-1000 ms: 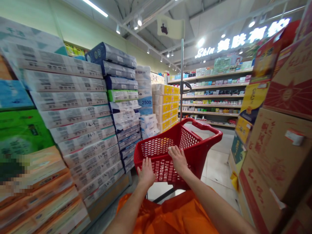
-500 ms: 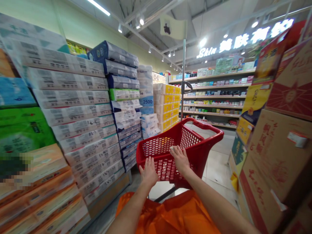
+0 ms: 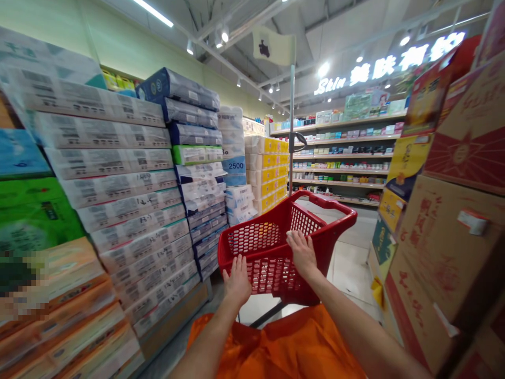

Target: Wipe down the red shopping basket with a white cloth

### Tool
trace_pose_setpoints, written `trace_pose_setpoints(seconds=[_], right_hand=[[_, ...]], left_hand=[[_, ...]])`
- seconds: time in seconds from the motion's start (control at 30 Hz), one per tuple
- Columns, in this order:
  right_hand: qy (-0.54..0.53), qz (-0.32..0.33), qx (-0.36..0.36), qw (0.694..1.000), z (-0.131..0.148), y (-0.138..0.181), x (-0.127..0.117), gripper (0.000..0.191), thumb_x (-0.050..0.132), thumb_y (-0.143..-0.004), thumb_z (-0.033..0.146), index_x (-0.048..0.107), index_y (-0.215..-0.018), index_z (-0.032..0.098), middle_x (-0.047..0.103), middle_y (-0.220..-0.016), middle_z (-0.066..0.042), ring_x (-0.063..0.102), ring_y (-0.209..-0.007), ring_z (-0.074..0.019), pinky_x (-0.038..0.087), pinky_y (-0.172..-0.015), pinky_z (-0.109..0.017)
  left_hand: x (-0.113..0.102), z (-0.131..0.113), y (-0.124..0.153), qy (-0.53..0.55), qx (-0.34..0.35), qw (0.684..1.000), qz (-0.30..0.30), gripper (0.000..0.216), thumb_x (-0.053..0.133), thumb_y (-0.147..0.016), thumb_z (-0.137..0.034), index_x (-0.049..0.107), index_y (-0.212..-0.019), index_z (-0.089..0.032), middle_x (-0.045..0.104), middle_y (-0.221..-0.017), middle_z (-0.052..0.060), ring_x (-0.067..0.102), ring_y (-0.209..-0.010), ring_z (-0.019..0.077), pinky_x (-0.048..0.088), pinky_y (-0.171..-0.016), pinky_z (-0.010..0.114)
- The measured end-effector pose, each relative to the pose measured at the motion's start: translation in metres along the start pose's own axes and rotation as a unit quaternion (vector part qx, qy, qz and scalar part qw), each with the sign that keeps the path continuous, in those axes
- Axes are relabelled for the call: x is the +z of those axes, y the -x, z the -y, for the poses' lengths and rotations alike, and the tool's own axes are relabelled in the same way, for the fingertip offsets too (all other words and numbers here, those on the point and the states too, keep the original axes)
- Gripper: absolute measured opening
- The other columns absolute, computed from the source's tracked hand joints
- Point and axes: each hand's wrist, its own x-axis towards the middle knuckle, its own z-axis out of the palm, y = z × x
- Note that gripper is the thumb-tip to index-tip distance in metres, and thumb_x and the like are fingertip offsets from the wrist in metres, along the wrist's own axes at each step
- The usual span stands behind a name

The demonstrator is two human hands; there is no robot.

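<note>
A red plastic shopping cart (image 3: pixel 335 206) with a mesh basket stands just ahead of me in a store aisle. My left hand (image 3: pixel 236 279) lies flat against the near rim of the basket, fingers stretched and apart. Further right and forward, my right hand (image 3: pixel 302 252) sits on the rim, fingers curled over the edge. The basket looks empty. A thin pole (image 3: pixel 291 137) rises from the cart with a pale flag (image 3: pixel 274 46) on top. An orange garment (image 3: pixel 284 347) covers my lap below the arms.
Tall stacks of wrapped tissue packs (image 3: pixel 118 173) line the left side close to the cart. Large cardboard boxes (image 3: pixel 445 237) are stacked on the right. Stocked shelves (image 3: pixel 343 158) run across the far end under a lit sign. Tiled floor (image 3: pixel 351 263) shows ahead on the right.
My right hand has slid right and forward along the cart's rim. The cart has turned slightly. My left hand stays on the near rim.
</note>
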Motion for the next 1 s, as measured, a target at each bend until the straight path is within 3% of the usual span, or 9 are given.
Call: trace_pose_setpoints(seconds=[0.07,0.27,0.53,0.6,0.77,1.0], right_hand=[[0.003,-0.008,0.013,1.000,-0.004,0.001,0.000,0.053,0.028,-0.080,0.002,0.040,-0.129,0.015,0.032,-0.139,-0.007,0.022,-0.129,-0.0244,0.015,-0.104,-0.045],[-0.036,0.037,-0.099,0.994,0.025,0.007,0.011,0.053,0.031,-0.080,0.004,0.039,-0.129,0.022,0.031,-0.139,-0.002,0.019,-0.131,-0.0199,0.014,-0.105,-0.042],[0.044,-0.057,0.067,0.995,-0.053,-0.003,-0.013,0.050,0.026,-0.082,0.003,0.044,-0.126,0.018,0.034,-0.138,-0.004,0.022,-0.129,-0.0240,0.016,-0.103,-0.046],[0.041,-0.054,0.060,0.996,-0.047,-0.002,-0.009,0.051,0.028,-0.081,0.003,0.044,-0.127,0.018,0.034,-0.138,-0.005,0.023,-0.129,-0.0238,0.016,-0.103,-0.046],[-0.001,-0.005,-0.049,0.999,-0.008,0.005,0.009,0.055,0.030,-0.078,0.001,0.041,-0.129,0.020,0.034,-0.139,-0.002,0.022,-0.129,-0.0215,0.016,-0.104,-0.042],[0.009,-0.021,0.033,0.999,-0.017,-0.004,-0.001,0.052,0.028,-0.080,0.002,0.042,-0.128,0.017,0.035,-0.138,-0.005,0.023,-0.129,-0.0234,0.016,-0.104,-0.044]], left_hand=[[0.000,-0.002,0.000,0.002,-0.004,1.000,0.000,0.073,0.037,-0.070,-0.015,0.010,-0.138,-0.011,0.001,-0.146,0.006,0.004,-0.134,0.0214,0.016,-0.104,0.052],[-0.004,-0.004,-0.001,0.001,-0.013,1.000,0.007,0.071,0.037,-0.071,-0.016,0.012,-0.137,-0.011,0.004,-0.146,0.008,0.004,-0.134,0.0219,0.014,-0.104,0.052],[-0.007,-0.007,-0.001,0.001,-0.013,1.000,0.006,0.072,0.037,-0.069,-0.017,0.014,-0.137,-0.010,0.006,-0.146,0.008,0.005,-0.134,0.0235,0.014,-0.104,0.053],[-0.007,-0.009,-0.001,0.006,-0.024,1.000,0.005,0.072,0.036,-0.069,-0.015,0.014,-0.137,-0.009,0.006,-0.146,0.009,0.006,-0.134,0.0230,0.015,-0.104,0.052],[-0.005,-0.007,-0.001,0.003,-0.020,1.000,-0.002,0.071,0.036,-0.069,-0.013,0.015,-0.137,-0.010,0.007,-0.146,0.008,0.008,-0.134,0.0217,0.015,-0.104,0.052],[0.000,-0.005,0.000,0.014,-0.016,1.000,-0.013,0.071,0.035,-0.069,-0.011,0.013,-0.137,-0.010,0.006,-0.147,0.006,0.007,-0.134,0.0205,0.018,-0.104,0.050]])
